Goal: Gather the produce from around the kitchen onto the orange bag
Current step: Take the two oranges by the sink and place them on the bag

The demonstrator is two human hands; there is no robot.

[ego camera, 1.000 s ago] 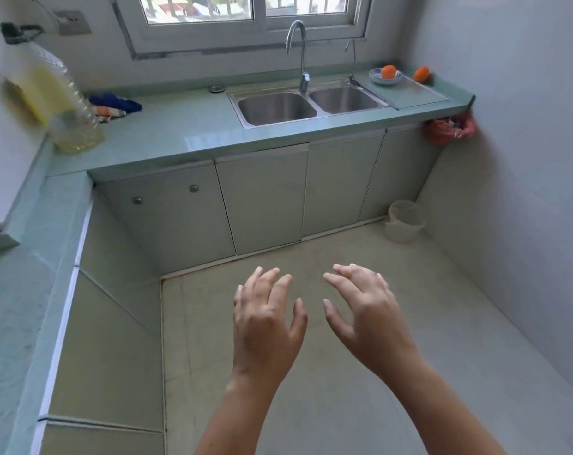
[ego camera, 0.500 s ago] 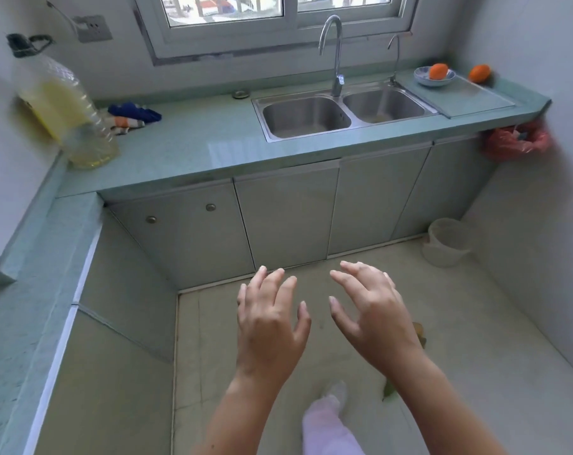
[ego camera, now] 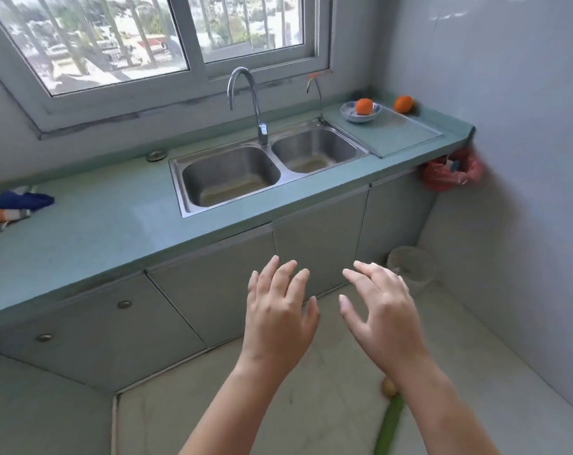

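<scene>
Two oranges sit at the counter's far right: one orange (ego camera: 364, 106) in a small white bowl (ego camera: 352, 115), the other orange (ego camera: 403, 104) loose by the corner wall. On the floor under my right forearm lie a long green vegetable (ego camera: 390, 428) and a small yellowish potato (ego camera: 389, 387), both partly hidden. My left hand (ego camera: 278, 315) and my right hand (ego camera: 382, 311) hover side by side in front of the cabinets, palms down, fingers spread and holding nothing. An orange-red plastic bag (ego camera: 449, 174) hangs under the counter's right end.
A double steel sink (ego camera: 265, 172) with a curved tap (ego camera: 245, 103) is set in the green counter (ego camera: 91, 224). A glass board (ego camera: 400, 133) lies right of it. Folded cloths (ego camera: 12, 208) rest at far left. A pale bucket (ego camera: 410, 264) stands on the floor by the right wall.
The view has moved closer to the sink and turned right; the oil bottle has left the frame. Both hands stay open and empty. The green vegetable and potato now show on the floor.
</scene>
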